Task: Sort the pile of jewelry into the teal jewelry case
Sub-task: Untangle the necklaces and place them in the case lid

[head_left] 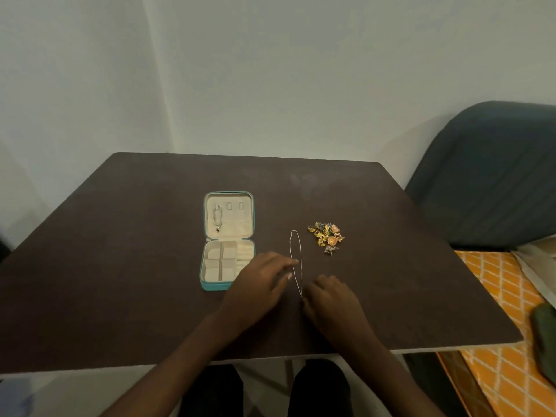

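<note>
Right hand [329, 299] apparently pinches the chain [296, 260] beside the teal case [227, 240]; left hand [261, 278] flat. Dragging may tangle links.

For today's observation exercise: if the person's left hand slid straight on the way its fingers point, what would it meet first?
The left hand points right and slightly away, so it would probably meet the thin chain necklace first, just past its fingertips; contact now is unclear.

L hand [261, 276] & R hand [329, 299] at chain [296, 260], case [227, 239] open
</note>
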`<action>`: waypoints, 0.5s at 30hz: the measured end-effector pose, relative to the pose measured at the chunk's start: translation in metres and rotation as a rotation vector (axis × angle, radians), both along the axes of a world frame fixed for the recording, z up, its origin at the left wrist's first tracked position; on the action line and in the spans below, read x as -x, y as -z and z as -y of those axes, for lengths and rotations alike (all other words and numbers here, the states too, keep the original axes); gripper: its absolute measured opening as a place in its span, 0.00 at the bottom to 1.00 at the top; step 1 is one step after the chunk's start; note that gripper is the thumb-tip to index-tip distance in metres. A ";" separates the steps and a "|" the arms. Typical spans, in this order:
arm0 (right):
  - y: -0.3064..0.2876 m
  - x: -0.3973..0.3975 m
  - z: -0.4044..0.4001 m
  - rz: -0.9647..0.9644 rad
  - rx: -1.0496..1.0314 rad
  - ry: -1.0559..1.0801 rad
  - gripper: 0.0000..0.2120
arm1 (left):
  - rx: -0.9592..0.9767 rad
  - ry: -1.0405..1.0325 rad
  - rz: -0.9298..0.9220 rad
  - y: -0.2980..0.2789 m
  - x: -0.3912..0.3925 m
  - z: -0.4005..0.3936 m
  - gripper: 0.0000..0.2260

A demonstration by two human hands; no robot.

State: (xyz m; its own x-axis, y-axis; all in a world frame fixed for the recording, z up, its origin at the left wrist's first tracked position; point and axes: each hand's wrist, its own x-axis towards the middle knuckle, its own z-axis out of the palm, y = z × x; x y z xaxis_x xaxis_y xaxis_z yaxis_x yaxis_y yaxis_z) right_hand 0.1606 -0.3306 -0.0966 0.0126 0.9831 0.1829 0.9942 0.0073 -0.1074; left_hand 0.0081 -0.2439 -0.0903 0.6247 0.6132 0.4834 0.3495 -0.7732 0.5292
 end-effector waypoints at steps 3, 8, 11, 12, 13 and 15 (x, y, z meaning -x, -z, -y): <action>-0.004 0.000 -0.001 0.050 0.040 -0.024 0.07 | 0.033 0.020 -0.090 0.009 -0.009 0.001 0.13; -0.008 -0.009 -0.010 -0.039 0.036 -0.079 0.09 | 0.033 0.042 -0.268 0.009 -0.021 0.001 0.13; -0.014 -0.015 -0.007 -0.327 -0.004 -0.045 0.05 | 0.032 0.024 -0.226 0.009 -0.024 0.002 0.13; -0.017 -0.016 -0.005 -0.418 -0.006 -0.019 0.04 | 0.030 0.029 -0.214 0.009 -0.024 0.003 0.12; -0.021 -0.017 -0.005 -0.497 -0.009 0.016 0.05 | 0.037 0.045 -0.205 0.009 -0.024 0.004 0.11; -0.030 -0.018 -0.003 -0.611 -0.041 0.071 0.04 | 0.091 0.099 -0.169 0.006 -0.026 0.007 0.09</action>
